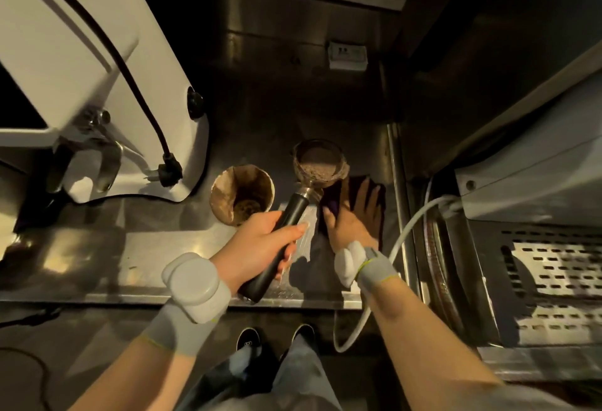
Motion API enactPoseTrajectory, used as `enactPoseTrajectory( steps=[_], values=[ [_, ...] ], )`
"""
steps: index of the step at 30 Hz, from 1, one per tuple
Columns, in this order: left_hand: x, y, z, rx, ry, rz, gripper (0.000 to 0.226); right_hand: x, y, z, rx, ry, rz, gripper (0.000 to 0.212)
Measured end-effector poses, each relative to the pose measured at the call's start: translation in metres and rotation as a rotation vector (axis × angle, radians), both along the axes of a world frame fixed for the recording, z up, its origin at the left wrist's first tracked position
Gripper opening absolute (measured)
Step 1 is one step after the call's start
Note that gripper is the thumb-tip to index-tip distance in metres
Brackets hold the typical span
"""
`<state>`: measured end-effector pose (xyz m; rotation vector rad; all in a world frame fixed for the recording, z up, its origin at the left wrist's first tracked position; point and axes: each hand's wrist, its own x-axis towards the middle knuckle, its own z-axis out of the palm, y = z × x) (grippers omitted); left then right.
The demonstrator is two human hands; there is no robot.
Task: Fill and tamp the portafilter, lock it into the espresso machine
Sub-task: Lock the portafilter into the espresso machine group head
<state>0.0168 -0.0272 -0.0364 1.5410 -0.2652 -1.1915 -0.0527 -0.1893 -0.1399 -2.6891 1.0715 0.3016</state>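
My left hand (260,244) grips the black handle of the portafilter (317,163), held just above the steel counter. Its round basket holds brown coffee grounds, with a little residue on the rim. My right hand (353,215) lies flat, fingers spread, on a dark purple cloth (332,205) spread on the counter just right of the portafilter's neck. Both wrists carry white bands. The espresso machine (534,247) stands at the right, showing its grey body and perforated drip grate.
A metal cup (242,197) dusted with coffee grounds stands left of the portafilter. A white grinder (81,62) with a black cable fills the upper left. A white hose (400,238) curves down from the machine past the steel counter's (97,264) front edge.
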Motion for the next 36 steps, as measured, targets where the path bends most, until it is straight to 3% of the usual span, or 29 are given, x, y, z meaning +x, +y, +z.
enactPoseTrajectory(
  steps=[4, 7, 11, 16, 20, 24, 27, 30, 36],
  values=[
    [0.007, -0.007, 0.004, -0.020, 0.004, 0.022, 0.020, -0.008, 0.026, -0.001, 0.078, 0.095, 0.044, 0.070],
    [0.011, -0.008, 0.006, -0.015, -0.016, 0.032, 0.022, 0.009, 0.010, 0.003, 0.154, 0.056, 0.064, 0.070],
    [0.010, -0.003, 0.007, 0.011, -0.028, 0.034, 0.023, 0.038, -0.027, 0.004, 0.005, 0.068, 0.064, 0.072],
    [0.011, 0.001, 0.006, 0.014, -0.029, 0.026, 0.022, 0.053, -0.068, 0.017, 0.054, 0.182, 0.050, 0.080],
    [0.011, 0.003, 0.017, 0.008, -0.013, 0.052, 0.024, 0.041, -0.047, 0.042, 0.103, 0.044, -0.046, 0.064],
    [0.008, 0.002, 0.023, 0.002, -0.030, 0.068, 0.027, 0.009, -0.008, 0.069, 0.336, -0.438, -0.253, 0.037],
    [-0.001, -0.003, 0.033, -0.051, -0.034, 0.058, 0.027, -0.006, 0.019, 0.093, 0.677, -0.641, -0.450, 0.035],
    [-0.013, -0.008, 0.042, -0.077, 0.002, 0.073, 0.034, -0.016, 0.038, 0.116, 1.046, -0.765, -0.547, 0.042],
    [-0.038, -0.013, 0.052, -0.070, 0.132, 0.112, 0.068, -0.036, 0.058, 0.143, 1.281, -0.839, -0.428, 0.041]
  ],
)
